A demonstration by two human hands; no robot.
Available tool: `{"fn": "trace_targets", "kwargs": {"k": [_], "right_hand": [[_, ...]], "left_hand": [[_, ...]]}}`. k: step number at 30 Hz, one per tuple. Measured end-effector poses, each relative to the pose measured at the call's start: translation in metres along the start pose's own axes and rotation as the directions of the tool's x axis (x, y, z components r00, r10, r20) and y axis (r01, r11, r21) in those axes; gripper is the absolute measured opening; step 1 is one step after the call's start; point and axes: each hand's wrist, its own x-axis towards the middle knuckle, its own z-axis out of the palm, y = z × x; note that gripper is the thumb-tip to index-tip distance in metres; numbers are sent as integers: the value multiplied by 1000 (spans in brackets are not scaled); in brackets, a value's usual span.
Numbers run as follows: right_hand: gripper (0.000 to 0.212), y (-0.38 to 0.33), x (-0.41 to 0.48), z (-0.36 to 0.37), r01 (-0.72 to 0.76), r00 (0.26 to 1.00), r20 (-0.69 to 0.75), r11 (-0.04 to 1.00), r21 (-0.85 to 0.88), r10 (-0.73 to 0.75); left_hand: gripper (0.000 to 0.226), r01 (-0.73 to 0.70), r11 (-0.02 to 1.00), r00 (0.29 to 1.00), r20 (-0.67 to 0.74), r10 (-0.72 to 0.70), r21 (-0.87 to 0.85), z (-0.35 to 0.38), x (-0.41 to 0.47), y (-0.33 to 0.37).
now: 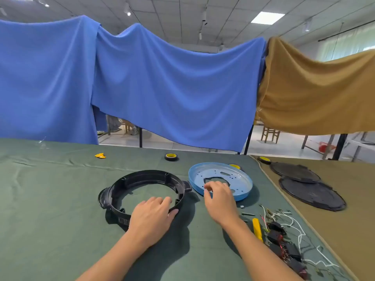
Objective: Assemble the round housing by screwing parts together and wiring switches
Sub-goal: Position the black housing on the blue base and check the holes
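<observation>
Green cloth covers the bench [60, 199], with blue sheets hung behind it and a tan one off to the right. Starting at the left, there's a crumpled yellow scrap [100, 155] far back. Next comes the black ring [146, 175], which I take to be the round housing, lying flat mid-cloth. It's open through the centre, with little posts round the inner wall and a tab sticking out on each side.

The left hand [152, 216] sits on the near rim, fingers draped inside and thumb pressed on the outer wall, so it's clamped on the ring. That's good, since pinning it stops it skating on the cloth.

The right hand [219, 201] hovers at the near edge of the blue plate [233, 173] with its fingers curled. It might be pinching the rim or a small screw, but I can't tell from this angle. The plate lies just beside the ring's right tab, dished side up, with small holes and a big cutout.

My take: lift the plate by its rim and turn it till the holes meet the posts. Only then go for the yellow screwdriver [257, 230] on the right. The switches and wires [280, 240] sit tangled beyond it, so leave those until the screws are in.
</observation>
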Motion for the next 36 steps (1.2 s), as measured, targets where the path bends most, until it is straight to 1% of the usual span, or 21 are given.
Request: {"fn": "trace_targets", "kwargs": {"k": [1,2,3,4,6,8,10,12,15,17,19,21,24,26,28,31,33,35,36], "right_hand": [[29,1,2,4,-9,1000,9,998,-69,9],[33,1,4,7,-13,1000,6,990,-143,14],[36,4,3,12,-5,1000,9,978,-209,7],[38,6,1,15,-1,1000,20,966,-258,6],[36,12,-1,21,26,999,29,946,-322,-18],[34,18,0,24,44,999,2,931,-362,-47],[33,23,4,26,59,998,-11,924,-379,-68],[31,26,8,28,61,998,6,913,-404,-65],[22,31,12,32,58,998,30,901,-429,-50],[17,32,14,31,35,999,6,911,-411,-36],[15,30,16,27,11,999,-34,929,-371,-25],[15,29,17,24,33,989,-126,956,-292,-72],[23,24,16,22,167,933,-283,964,-207,-222],[23,19,15,18,241,897,-336,955,-171,-287],[20,12,12,15,290,877,-362,948,-130,-318],[11,-3,6,9,374,852,-377,926,-43,-362],[8,-15,3,6,382,863,-402,916,120,-307],[11,-24,3,0,312,901,-406,881,356,-155],[9,-28,3,-3,255,922,-383,838,482,-61]], "left_hand": [[24,-21,1000,999,-39,21,-13,0,-2,0],[28,-56,998,994,-92,55,-15,3,0,0],[33,-88,996,986,-139,91,25,10,0,1],[35,-82,996,984,-153,88,40,13,-1,2],[37,-121,989,957,-254,137,79,17,5,-3],[41,-115,989,939,-313,139,92,17,10,-5],[41,-129,987,933,-324,155,100,21,14,-7],[40,-141,986,934,-319,164,95,24,16,-7],[37,-163,984,931,-318,176,67,24,20,-12],[34,-185,982,933,-305,191,49,23,20,-15],[24,-199,979,943,-266,200,30,19,19,-16],[22,-204,979,951,-236,201,10,18,18,-16],[24,-197,980,952,-240,191,-1,19,18,-17],[23,-175,985,952,-257,167,-10,20,18,-18],[31,-144,989,948,-292,129,-30,23,17,-20],[44,-88,993,945,-322,59,-74,24,15,-24],[46,-33,994,932,-362,-9,-109,20,14,-26],[43,89,983,914,-378,-145,-160,16,13,-29],[36,179,962,896,-371,-246,-206,14,14,-30]]}}
